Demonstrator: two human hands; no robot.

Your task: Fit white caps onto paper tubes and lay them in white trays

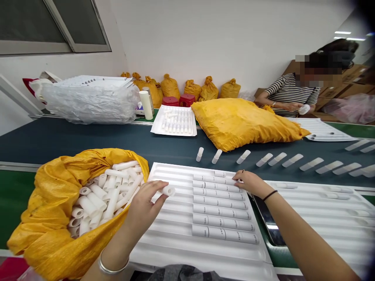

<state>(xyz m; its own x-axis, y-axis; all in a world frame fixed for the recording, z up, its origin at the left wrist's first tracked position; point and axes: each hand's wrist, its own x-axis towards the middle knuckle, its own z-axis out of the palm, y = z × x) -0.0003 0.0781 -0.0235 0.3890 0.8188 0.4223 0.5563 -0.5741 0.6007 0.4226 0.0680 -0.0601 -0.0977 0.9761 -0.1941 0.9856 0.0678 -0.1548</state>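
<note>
My left hand (150,199) pinches a short white tube (169,190) over the left part of a white grooved tray (172,242). My right hand (249,182) has its fingertips at the right end of the upper printed tubes (218,186); whether it grips one is hard to tell. Several rows of these printed white tubes lie in the tray's grooves. Left of the tray, an open yellow sack (52,195) holds many plain white tubes (111,195).
Small tubes (266,159) stand in a line on the dark belt (170,150). Behind lie a full yellow sack (246,121) and a small tray of tubes (174,130). Another tray (316,230) and a dark device (271,224) are at right. A person (290,91) sits across.
</note>
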